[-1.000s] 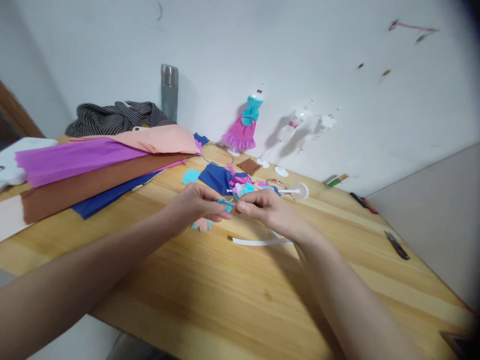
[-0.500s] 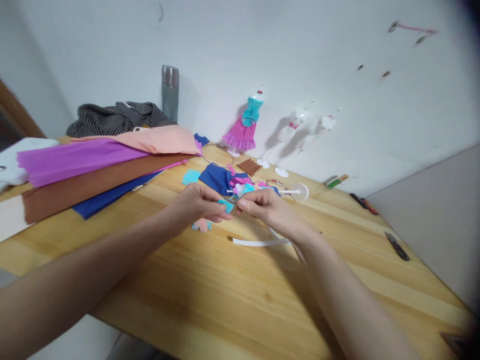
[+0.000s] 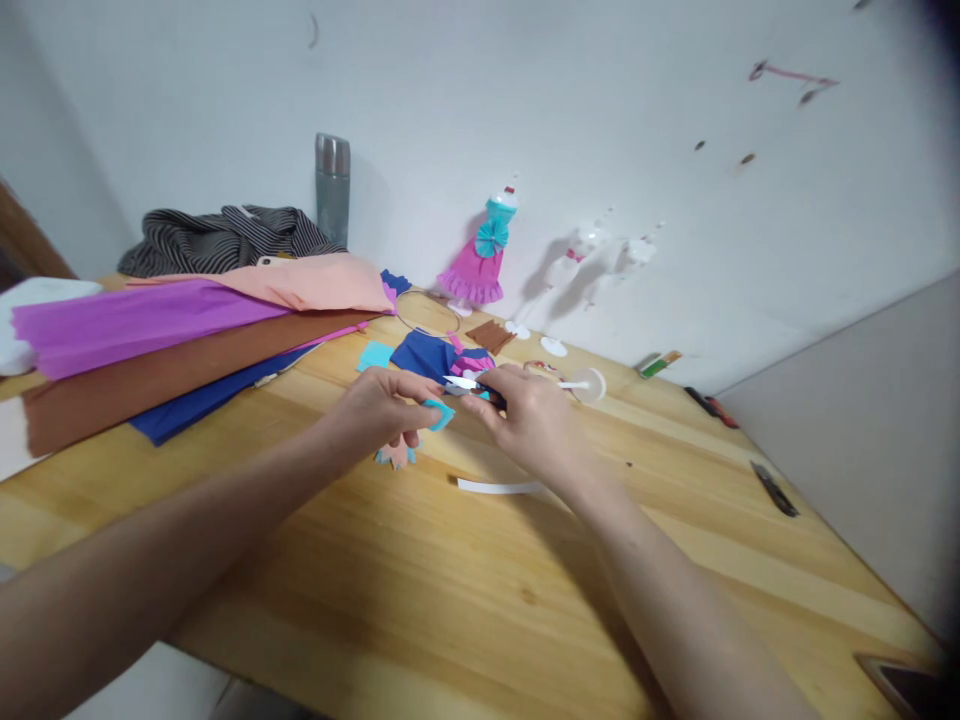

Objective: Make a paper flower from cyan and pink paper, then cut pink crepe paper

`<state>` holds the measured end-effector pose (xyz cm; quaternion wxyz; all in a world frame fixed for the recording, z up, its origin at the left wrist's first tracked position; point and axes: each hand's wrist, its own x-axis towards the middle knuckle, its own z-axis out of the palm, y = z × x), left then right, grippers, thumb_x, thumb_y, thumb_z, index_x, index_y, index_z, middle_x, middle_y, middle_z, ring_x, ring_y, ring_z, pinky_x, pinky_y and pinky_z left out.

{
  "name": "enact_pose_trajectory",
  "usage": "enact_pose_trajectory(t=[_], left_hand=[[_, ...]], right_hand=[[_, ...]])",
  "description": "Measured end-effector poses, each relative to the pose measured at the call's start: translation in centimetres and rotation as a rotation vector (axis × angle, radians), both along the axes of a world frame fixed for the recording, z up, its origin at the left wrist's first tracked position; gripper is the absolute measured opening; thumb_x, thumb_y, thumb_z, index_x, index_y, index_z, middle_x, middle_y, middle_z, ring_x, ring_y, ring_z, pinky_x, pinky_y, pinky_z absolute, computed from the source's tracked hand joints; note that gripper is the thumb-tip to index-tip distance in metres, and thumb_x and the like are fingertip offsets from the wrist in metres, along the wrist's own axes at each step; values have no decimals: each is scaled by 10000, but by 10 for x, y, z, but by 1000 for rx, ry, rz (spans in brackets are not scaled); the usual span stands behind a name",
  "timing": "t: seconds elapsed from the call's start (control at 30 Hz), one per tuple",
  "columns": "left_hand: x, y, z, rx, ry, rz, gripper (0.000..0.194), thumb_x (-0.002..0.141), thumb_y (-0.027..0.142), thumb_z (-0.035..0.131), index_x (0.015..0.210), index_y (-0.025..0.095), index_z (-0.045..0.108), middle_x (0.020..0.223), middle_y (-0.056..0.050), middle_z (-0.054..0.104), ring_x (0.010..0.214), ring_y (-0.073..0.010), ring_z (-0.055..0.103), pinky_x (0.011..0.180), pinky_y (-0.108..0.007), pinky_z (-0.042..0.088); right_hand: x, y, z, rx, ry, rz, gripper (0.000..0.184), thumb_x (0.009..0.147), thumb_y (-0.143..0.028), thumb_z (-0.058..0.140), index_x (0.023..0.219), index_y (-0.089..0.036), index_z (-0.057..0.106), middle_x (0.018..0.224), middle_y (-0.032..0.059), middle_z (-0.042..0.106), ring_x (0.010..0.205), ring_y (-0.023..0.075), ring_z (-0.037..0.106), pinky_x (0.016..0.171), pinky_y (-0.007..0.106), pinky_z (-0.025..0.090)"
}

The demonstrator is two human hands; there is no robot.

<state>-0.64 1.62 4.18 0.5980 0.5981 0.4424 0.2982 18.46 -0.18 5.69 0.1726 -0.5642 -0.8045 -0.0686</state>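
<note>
My left hand [image 3: 379, 405] is closed, pinching a small turquoise paper piece [image 3: 438, 413] just above the wooden table [image 3: 420, 590]. My right hand [image 3: 525, 415] is closed around small scissors [image 3: 463, 383], whose blades point left toward the turquoise piece. A peach and turquoise scrap [image 3: 395, 455] lies under my left hand. A white paper strip [image 3: 499, 487] rests on the table below my right hand.
Folded crepe paper sheets [image 3: 150, 350] in purple, peach, brown and blue lie at left. A pile of coloured scraps [image 3: 439, 357], a dressed mannequin [image 3: 478, 262], white mannequins [image 3: 592, 260], a steel bottle [image 3: 331, 188], striped cloth [image 3: 217, 235] and a knife [image 3: 772, 490] are around.
My right hand has taken up the scissors and raised their blades toward the turquoise piece. The view shifted slightly left and down.
</note>
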Motion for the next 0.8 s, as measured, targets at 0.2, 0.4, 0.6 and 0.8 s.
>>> enact_pose_trajectory(t=[0.2,0.4,0.6,0.8], left_hand=[[2,-1,0,66,-18,-23,106,688,225,639,696,132,688,450,23,568,331,-86,489,341,-187,323],[-1,-3,3,26,-58,-28,166,706,275,628,619,136,659,397,10,539,337,-78,450,356,-182,260],[0,-3,0,-24,-114,13,247,711,302,648,529,140,609,387,-1,541,348,-61,402,378,-187,247],[-4,2,-1,56,-182,98,182,681,270,676,569,133,634,406,19,538,378,-42,392,402,-168,265]], right_hand=[[-1,-4,-1,45,-141,79,262,913,-359,524,837,-142,650,781,88,660,664,189,564,571,280,283],[-1,-6,-1,37,-129,138,302,939,-385,475,860,-146,642,824,101,662,688,187,565,586,279,298],[0,-6,3,36,-142,122,277,918,-378,510,848,-148,646,803,96,662,675,185,555,579,282,282],[21,-2,19,14,-29,113,227,859,-350,570,863,-143,662,759,73,640,644,175,533,583,281,309]])
